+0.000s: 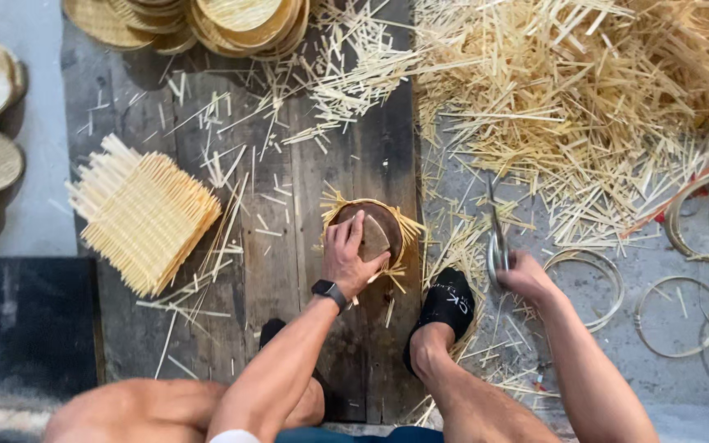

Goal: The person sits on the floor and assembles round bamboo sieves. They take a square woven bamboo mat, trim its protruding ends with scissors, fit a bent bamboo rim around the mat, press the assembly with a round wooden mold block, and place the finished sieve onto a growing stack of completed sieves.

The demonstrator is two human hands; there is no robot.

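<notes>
Dark, weathered wooden floor planks [289, 271] run beside grey concrete, both littered with pale bamboo slivers. The left hand [346, 258], a black watch on its wrist, presses palm-down on a round woven bamboo disc with loose strip ends sticking out around its rim [387, 226]; its grip is spread flat over a wedge-shaped wooden block lying on the disc, fingers not curled around anything. Just right of that hand, a foot in a black sock [446, 302] rests on the planks' edge. Further right, the right hand [525, 275] has its grip closed around the handles of metal shears [496, 242], blades pointing away from the person. Thin bamboo hoops [596, 271] lie just beyond that hand. Well left of the left hand sits a stack of square woven bamboo mats [145, 217]. Far above both hands, finished round woven discs [240, 20] are piled.
</notes>
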